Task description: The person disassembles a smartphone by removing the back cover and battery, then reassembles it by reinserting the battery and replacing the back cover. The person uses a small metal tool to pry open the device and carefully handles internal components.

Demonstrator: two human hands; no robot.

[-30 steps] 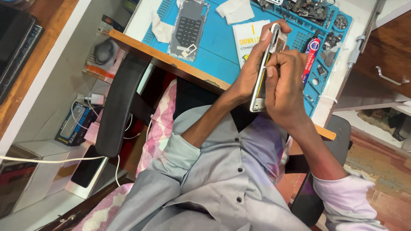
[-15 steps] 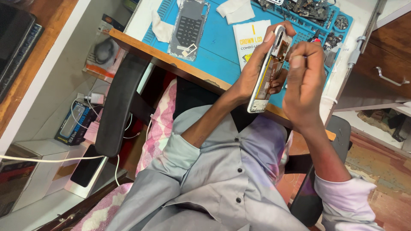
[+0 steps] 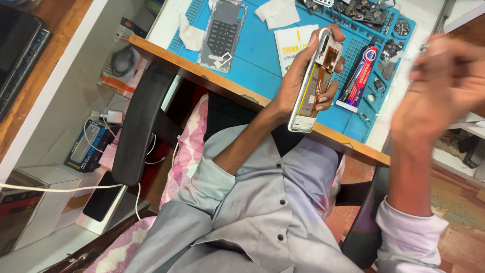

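Left hand (image 3: pixel 298 83) grips an opened phone (image 3: pixel 316 81) upright over the bench (image 3: pixel 242 88), long axis toward the chest; blurred right hand (image 3: pixel 437 96) hangs apart, grip unclear.

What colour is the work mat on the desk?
The work mat is bright blue, seen in the head view.

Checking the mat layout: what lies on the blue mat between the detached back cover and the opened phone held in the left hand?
In the head view, a yellow-and-white card lies on the blue mat between the back cover and the opened phone in the left hand.
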